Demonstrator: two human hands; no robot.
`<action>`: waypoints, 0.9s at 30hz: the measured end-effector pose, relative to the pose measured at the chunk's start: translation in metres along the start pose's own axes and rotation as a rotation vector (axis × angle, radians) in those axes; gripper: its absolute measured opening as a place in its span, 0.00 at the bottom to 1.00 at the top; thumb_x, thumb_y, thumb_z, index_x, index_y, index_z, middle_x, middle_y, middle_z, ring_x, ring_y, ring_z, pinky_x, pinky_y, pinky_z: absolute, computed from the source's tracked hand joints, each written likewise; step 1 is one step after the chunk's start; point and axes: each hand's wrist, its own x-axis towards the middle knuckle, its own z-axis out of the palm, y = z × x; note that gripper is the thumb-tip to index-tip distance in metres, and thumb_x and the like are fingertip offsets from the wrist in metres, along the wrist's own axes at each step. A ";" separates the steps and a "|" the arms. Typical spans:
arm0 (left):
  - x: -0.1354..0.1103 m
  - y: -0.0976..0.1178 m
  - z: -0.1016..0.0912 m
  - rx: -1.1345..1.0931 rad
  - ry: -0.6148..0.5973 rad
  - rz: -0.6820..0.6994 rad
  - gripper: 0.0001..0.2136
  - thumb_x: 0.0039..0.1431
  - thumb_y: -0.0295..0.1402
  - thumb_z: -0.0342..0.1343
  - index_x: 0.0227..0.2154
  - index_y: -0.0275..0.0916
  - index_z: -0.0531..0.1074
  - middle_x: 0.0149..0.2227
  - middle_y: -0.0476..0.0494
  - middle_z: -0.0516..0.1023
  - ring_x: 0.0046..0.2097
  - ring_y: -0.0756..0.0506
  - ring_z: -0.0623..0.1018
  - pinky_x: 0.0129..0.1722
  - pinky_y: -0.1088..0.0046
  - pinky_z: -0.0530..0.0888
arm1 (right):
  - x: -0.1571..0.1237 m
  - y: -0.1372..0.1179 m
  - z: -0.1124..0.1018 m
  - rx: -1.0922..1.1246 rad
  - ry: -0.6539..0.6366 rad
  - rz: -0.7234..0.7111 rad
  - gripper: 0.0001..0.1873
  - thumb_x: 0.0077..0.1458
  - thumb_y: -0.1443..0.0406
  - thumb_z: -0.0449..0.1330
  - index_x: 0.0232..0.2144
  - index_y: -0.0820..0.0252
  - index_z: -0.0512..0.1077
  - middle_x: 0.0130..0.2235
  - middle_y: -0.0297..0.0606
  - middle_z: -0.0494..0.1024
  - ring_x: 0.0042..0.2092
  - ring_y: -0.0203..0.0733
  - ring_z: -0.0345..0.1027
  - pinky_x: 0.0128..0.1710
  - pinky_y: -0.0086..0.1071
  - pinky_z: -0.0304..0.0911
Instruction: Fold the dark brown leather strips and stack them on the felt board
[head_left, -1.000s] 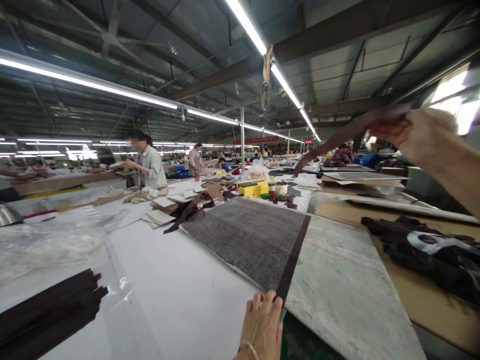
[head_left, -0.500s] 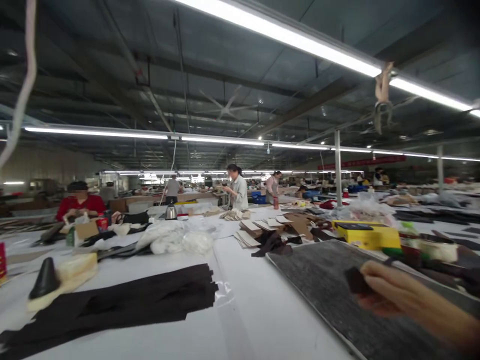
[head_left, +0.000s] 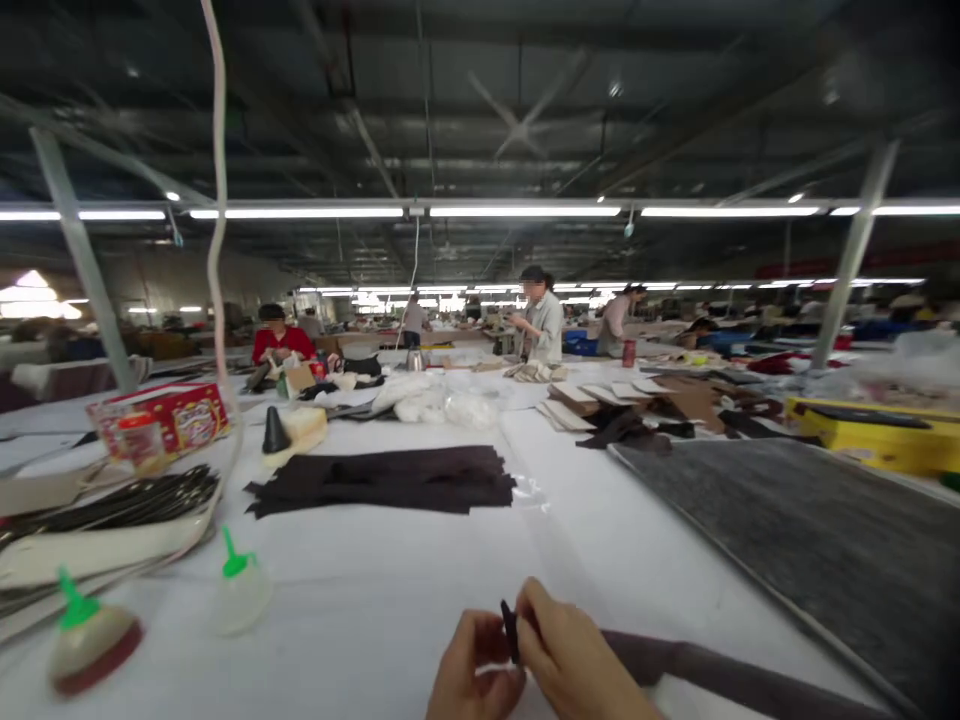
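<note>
Both of my hands meet low in the middle of the view, over the white table (head_left: 420, 590). My right hand (head_left: 574, 655) pinches a small dark piece of material (head_left: 511, 632), seen nearly edge-on. My left hand (head_left: 476, 670) curls round the same piece from the other side, its thumb and fingers closed on it. A long dark brown strip (head_left: 712, 672) runs from behind my right hand toward the lower right; whether it joins the pinched piece is hidden. Farther forward lies a stack of dark fabric strips (head_left: 390, 480).
A grey board (head_left: 795, 530) lies at right, with a yellow box (head_left: 885, 435) behind it. Two green-tipped squeeze bottles (head_left: 94, 640) stand at left, near a red box (head_left: 187, 415) and a hanging cable (head_left: 217, 250). Co-workers (head_left: 544, 325) are farther back.
My view has swung left and down. The right hand, with its dark piece, has come from over the grey board to the table's front, and my left hand has come into view beside it.
</note>
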 end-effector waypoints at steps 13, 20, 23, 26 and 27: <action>-0.065 0.005 -0.069 0.193 0.447 -0.146 0.24 0.53 0.41 0.56 0.52 0.39 0.62 0.46 0.38 0.74 0.42 0.42 0.78 0.43 0.67 0.75 | 0.005 -0.070 0.092 0.119 -0.175 -0.078 0.05 0.61 0.65 0.47 0.33 0.55 0.61 0.35 0.39 0.76 0.39 0.48 0.69 0.35 0.34 0.56; -0.076 0.006 -0.104 0.201 0.478 -0.167 0.20 0.56 0.37 0.52 0.52 0.39 0.64 0.45 0.39 0.77 0.46 0.40 0.77 0.47 0.63 0.73 | 0.007 -0.081 0.116 0.176 -0.128 -0.250 0.08 0.59 0.63 0.51 0.42 0.54 0.65 0.43 0.41 0.75 0.44 0.51 0.68 0.45 0.41 0.60; -0.073 0.011 -0.116 -0.062 0.468 -0.155 0.18 0.54 0.37 0.56 0.47 0.38 0.69 0.42 0.39 0.79 0.45 0.40 0.78 0.46 0.64 0.74 | 0.008 -0.077 0.124 0.217 -0.029 -0.372 0.20 0.59 0.64 0.52 0.54 0.52 0.58 0.48 0.41 0.74 0.48 0.49 0.67 0.49 0.43 0.60; -0.073 0.011 -0.122 -0.268 0.480 -0.206 0.17 0.49 0.36 0.63 0.42 0.35 0.72 0.39 0.37 0.79 0.42 0.39 0.79 0.40 0.67 0.75 | 0.010 -0.075 0.130 0.225 0.053 -0.475 0.22 0.61 0.67 0.48 0.58 0.52 0.55 0.48 0.39 0.73 0.49 0.46 0.66 0.48 0.41 0.61; -0.074 0.010 -0.123 -0.327 0.512 -0.239 0.18 0.46 0.35 0.65 0.40 0.35 0.73 0.37 0.38 0.79 0.40 0.40 0.79 0.38 0.68 0.75 | 0.011 -0.075 0.131 0.226 0.078 -0.496 0.22 0.61 0.68 0.48 0.57 0.51 0.56 0.49 0.39 0.72 0.49 0.45 0.66 0.49 0.41 0.61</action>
